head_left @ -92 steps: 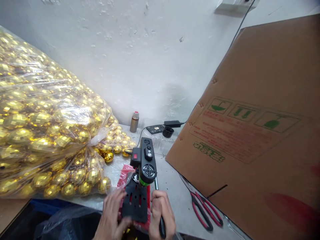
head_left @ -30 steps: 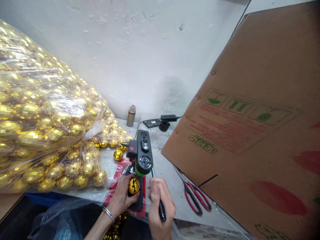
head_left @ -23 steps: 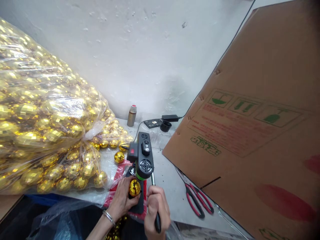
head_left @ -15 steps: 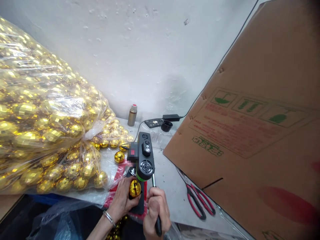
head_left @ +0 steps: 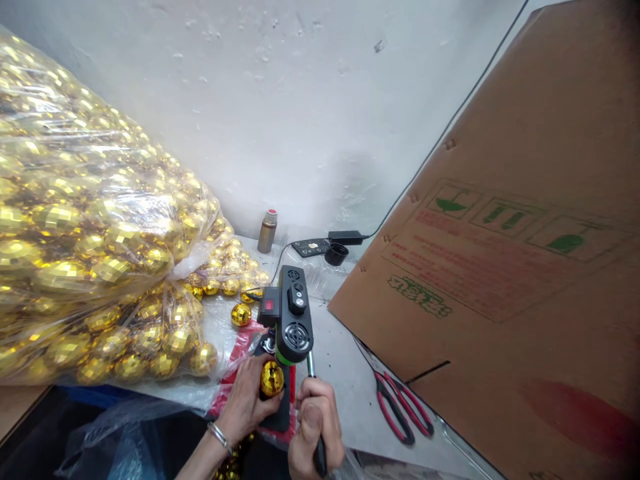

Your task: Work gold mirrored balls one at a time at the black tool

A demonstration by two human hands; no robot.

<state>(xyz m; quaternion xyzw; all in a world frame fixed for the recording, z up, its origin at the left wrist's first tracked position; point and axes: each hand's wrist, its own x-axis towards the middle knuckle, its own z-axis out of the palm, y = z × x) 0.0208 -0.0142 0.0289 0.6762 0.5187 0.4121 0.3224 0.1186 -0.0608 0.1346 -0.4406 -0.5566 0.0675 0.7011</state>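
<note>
My left hand (head_left: 246, 403) is closed around a small gold faceted ball (head_left: 271, 378) and holds it on the black base plate under the head of a small black bench machine (head_left: 293, 316). My right hand (head_left: 314, 430) is wrapped round the machine's lever handle (head_left: 317, 440), a metal rod with a black grip. A red light shows on the machine's side. A bracelet sits on my left wrist.
A large clear bag of gold balls (head_left: 90, 247) fills the left. One loose gold ball (head_left: 241, 315) lies near the machine. Red-handled scissors (head_left: 397, 413) lie right of it. A big cardboard sheet (head_left: 505, 267) leans at right. A small canister (head_left: 267, 231) and power adapter (head_left: 344, 237) stand by the wall.
About three seconds ago my left hand lay on the base plate with no ball showing; now it holds a gold ball under the machine head. My right hand has stayed on the lever.
</note>
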